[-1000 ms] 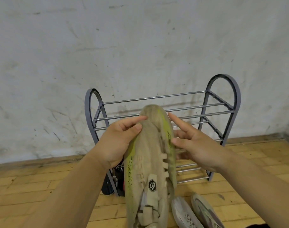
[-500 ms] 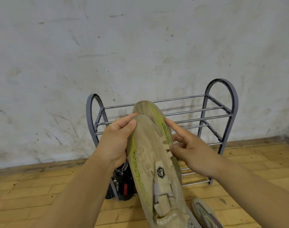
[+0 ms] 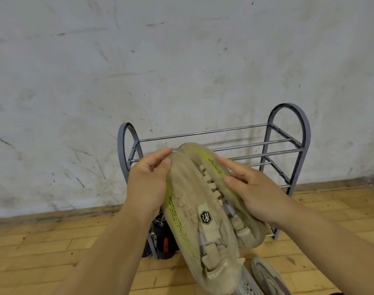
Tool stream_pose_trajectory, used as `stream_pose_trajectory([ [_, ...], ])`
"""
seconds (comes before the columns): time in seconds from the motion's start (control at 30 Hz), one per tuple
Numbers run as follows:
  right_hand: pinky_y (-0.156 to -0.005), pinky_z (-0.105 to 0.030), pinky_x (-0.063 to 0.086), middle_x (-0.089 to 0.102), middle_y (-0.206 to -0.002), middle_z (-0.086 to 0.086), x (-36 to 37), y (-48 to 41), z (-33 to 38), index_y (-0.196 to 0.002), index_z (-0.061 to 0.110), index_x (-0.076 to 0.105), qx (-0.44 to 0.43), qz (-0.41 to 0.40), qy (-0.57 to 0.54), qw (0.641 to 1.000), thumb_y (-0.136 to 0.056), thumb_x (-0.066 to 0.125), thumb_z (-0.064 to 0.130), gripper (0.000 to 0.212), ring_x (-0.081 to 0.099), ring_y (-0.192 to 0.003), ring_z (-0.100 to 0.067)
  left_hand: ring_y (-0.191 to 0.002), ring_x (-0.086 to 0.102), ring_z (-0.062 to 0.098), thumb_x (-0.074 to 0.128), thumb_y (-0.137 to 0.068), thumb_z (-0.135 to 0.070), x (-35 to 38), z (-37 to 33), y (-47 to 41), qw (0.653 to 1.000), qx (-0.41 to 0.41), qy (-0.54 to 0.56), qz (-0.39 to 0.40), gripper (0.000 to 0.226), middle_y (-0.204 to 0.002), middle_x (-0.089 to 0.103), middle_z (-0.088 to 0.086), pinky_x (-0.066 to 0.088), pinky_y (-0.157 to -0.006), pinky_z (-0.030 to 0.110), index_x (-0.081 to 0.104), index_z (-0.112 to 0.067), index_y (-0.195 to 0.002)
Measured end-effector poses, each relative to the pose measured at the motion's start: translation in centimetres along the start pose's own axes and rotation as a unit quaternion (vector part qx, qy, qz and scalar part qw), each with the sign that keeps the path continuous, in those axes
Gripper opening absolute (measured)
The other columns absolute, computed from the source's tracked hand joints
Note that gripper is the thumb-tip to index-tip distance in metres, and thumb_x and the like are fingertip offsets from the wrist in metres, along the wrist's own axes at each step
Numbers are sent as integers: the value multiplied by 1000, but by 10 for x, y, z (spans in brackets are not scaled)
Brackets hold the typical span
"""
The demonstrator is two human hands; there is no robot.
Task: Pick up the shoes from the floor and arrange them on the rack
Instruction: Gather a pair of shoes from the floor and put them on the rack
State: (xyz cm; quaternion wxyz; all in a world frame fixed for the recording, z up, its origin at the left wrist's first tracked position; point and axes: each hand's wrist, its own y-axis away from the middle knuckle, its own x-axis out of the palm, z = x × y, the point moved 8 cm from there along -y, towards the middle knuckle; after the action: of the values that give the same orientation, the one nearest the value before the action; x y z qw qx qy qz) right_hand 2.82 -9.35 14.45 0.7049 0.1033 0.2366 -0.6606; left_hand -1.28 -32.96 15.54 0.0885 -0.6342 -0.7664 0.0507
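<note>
A pair of beige shoes point(image 3: 198, 211) with yellow-green streaks is pressed together, toes pointing away from me toward the rack. My left hand point(image 3: 147, 184) grips the pair's left side and my right hand point(image 3: 252, 194) grips its right side. The toes hover at the height of the top shelf of the grey metal shoe rack point(image 3: 288, 141), which stands against the wall. A black shoe with a red mark point(image 3: 164, 243) sits low at the rack's left end, partly hidden by my left arm.
Two grey-white sneakers point(image 3: 266, 277) lie on the wooden floor at the bottom right, partly hidden behind the held pair. The scuffed white wall point(image 3: 181, 71) rises directly behind the rack. Wooden floor point(image 3: 33, 252) stretches to the left.
The held pair has tilted, heels swinging right, and both shoes now show side by side. My hands stay on either side of the toes. The view has shifted slightly.
</note>
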Motion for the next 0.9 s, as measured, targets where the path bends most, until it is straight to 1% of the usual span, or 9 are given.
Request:
stream_pose_trajectory([
  [0.03, -97, -4, 39, 58, -134, 33, 4, 1, 5, -144, 60, 46, -12, 7, 18, 1000, -107, 53, 29, 49, 49, -120, 23, -104, 73, 8, 65, -99, -13, 1, 0, 0, 1000, 5, -6, -4, 31, -110, 78, -10, 59, -97, 38, 80, -39, -95],
  [0.1, -86, 5, 34, 55, -134, 36, 11, 2, 11, -146, 58, 45, -32, 23, 44, 998, -107, 52, 29, 49, 46, -117, 27, -106, 71, 6, 67, -98, -16, 1, 1, 1, 999, 19, -34, -12, 34, -110, 77, -14, 58, -98, 38, 80, -46, -91],
  [0.2, -95, 0, 35, 54, -143, 30, 18, 3, 11, -148, 56, 44, -49, 39, 64, 996, -107, 51, 28, 50, 52, -126, 13, -106, 70, 4, 67, -98, -20, 0, 5, 2, 998, 23, -44, -27, 34, -109, 76, -18, 57, -99, 39, 79, -51, -89],
  [0.33, -105, -16, 37, 54, -133, 27, 27, 5, 9, -142, 67, 37, -63, 66, 91, 992, -107, 48, 39, 46, 48, -124, 11, -108, 69, 5, 68, -97, -19, 1, 8, 3, 998, 19, -38, -36, 39, -107, 76, -20, 56, -101, 40, 77, -56, -89],
  [0.43, -96, -3, 33, 51, -129, 34, 32, 7, 11, -139, 68, 38, -69, 94, 82, 990, -97, 54, 55, 47, 44, -120, 20, -106, 71, 7, 69, -96, -17, -1, 11, 2, 999, 8, -24, -43, 38, -104, 77, -18, 57, -100, 41, 79, -53, -89],
  [0.53, -96, 4, 29, 50, -132, 41, 32, 7, 10, -138, 60, 51, -73, 98, 64, 990, -98, 67, 38, 49, 42, -126, 22, -102, 73, 11, 69, -96, -14, 0, 13, 1, 999, -10, -4, -45, 35, -101, 79, -12, 58, -98, 43, 81, -47, -89],
  [0.6, -96, -1, 34, 55, -126, 41, 29, 4, 6, -131, 61, 57, -68, 81, 54, 993, -99, 68, 28, 47, 49, -122, 18, -101, 74, 11, 69, -96, -13, 1, 14, 1, 999, -22, 6, -43, 32, -101, 79, -11, 58, -97, 42, 82, -41, -90],
  [0.77, -103, -20, 44, 64, -119, 33, 23, -3, -7, -123, 56, 68, -47, 42, 22, 998, -95, 73, 21, 45, 58, -116, 10, -102, 73, 5, 66, -99, -13, 10, 10, 5, 1000, -19, 3, -6, 26, -106, 78, -13, 59, -92, 33, 79, -36, -103],
  [0.9, -107, -25, 49, 69, -122, 28, 16, -6, -14, -120, 55, 71, -27, 11, -14, 999, -94, 75, 16, 46, 61, -116, 10, -103, 72, 9, 66, -99, -18, 19, 4, 7, 999, -14, -10, 48, 37, -113, 74, -8, 60, -87, 36, 68, -47, -122],
])
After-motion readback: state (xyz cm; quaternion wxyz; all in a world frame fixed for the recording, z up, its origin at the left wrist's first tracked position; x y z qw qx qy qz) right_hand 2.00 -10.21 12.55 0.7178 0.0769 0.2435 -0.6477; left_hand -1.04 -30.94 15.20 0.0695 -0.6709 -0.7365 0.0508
